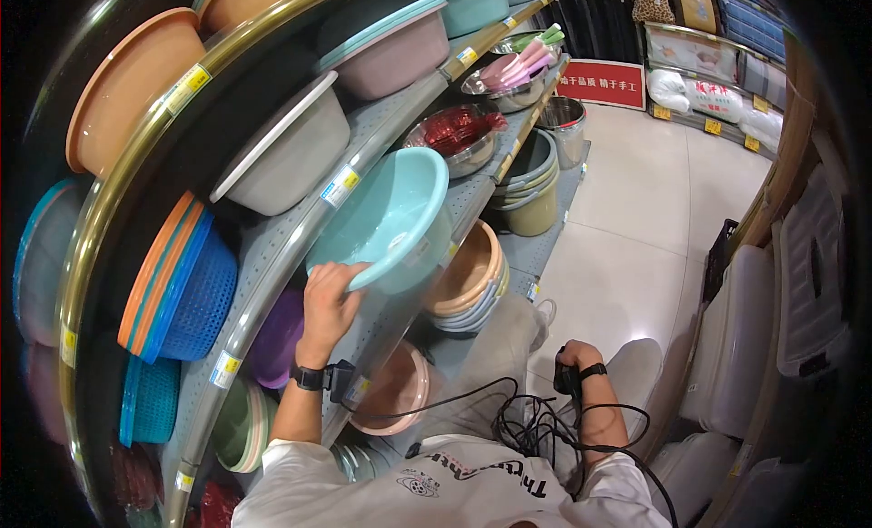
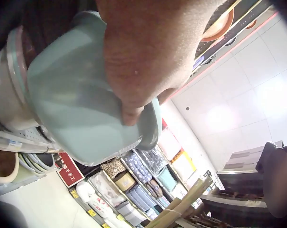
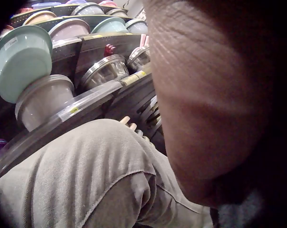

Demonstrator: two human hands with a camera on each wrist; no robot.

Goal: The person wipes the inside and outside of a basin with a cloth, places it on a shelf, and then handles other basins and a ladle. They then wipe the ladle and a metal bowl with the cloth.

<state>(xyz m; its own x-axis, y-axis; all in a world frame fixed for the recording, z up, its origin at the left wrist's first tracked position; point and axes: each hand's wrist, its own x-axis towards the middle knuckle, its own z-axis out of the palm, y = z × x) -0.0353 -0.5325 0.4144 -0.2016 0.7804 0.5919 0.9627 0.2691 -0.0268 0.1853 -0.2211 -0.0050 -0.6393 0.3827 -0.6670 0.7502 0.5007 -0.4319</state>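
A light teal basin (image 1: 386, 219) is tilted at the shelf edge in the head view. My left hand (image 1: 329, 303) grips its near rim, thumb on one side and the other fingers hidden behind. In the left wrist view the left hand (image 2: 148, 52) pinches the rim of the teal basin (image 2: 81, 95). My right hand (image 1: 574, 355) is low beside the knee, near black cables (image 1: 536, 423); its fingers look curled, but whether they hold anything is unclear. The right wrist view shows the teal basin (image 3: 23, 64) at the left, away from the right hand (image 3: 210, 95).
Shelves hold a grey-white basin (image 1: 289, 151), blue baskets (image 1: 193, 292), a steel bowl with a red item (image 1: 459, 137) and peach basins (image 1: 468, 269). White storage boxes (image 1: 727, 337) stand at the right. A tiled floor (image 1: 627, 219) runs between.
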